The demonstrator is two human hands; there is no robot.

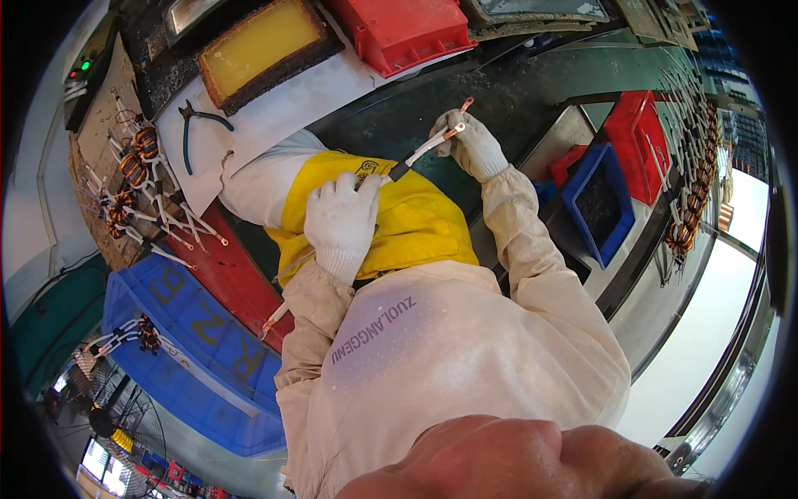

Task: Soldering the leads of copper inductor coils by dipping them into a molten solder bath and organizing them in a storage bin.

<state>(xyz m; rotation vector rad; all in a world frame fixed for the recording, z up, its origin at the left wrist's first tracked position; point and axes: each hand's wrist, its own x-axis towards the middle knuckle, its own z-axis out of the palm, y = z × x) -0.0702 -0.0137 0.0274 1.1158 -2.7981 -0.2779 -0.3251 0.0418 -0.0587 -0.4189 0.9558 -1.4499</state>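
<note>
My left hand (341,223), in a white knit glove, is closed around white-sleeved cables (429,146) above the yellow cloth on my lap. A black band wraps the cables just beyond its fingers, and their far ends carry copper ring lugs. My right hand (472,143), gloved too, pinches the cables near those lugs. One lug lies across its fingertips and another sticks up behind them. Below my left wrist, a white lead with a copper end (275,319) pokes out beside the sleeve. My left palm hides whatever joins these leads.
At left, several copper coils with white leads (133,170) lie on a board near green-handled pliers (199,125). A blue crate (199,333) stands below them. A yellow-filled tray (264,50) and red bin (399,33) are ahead. Blue tray (600,204) and more coils (686,224) lie right.
</note>
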